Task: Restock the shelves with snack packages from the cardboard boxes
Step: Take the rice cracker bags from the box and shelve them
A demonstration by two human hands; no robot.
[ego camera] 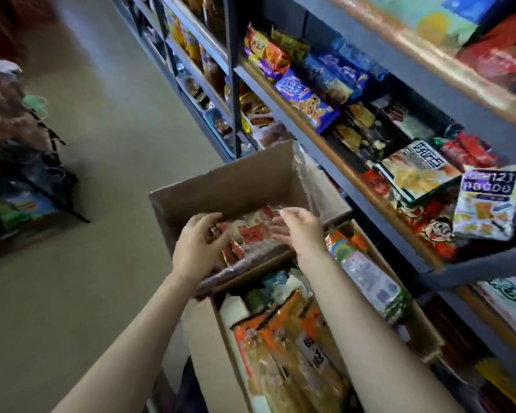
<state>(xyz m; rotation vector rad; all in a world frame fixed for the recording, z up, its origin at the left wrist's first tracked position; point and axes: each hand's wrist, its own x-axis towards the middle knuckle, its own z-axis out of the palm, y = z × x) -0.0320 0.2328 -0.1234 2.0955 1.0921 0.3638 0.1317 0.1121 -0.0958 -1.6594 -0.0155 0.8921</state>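
Head view, blurred packets (248,234), hands (195,245) reaching in

A small shop aisle: grey metal shelves (280,84) run along the right, each tier crowded with bright snack packets (306,99) laid at the front edge. Open cardboard boxes (230,180) of packaged stock stand below the shelves on a plain beige floor (102,129). More bagged goods (12,114) line a rack at the left.
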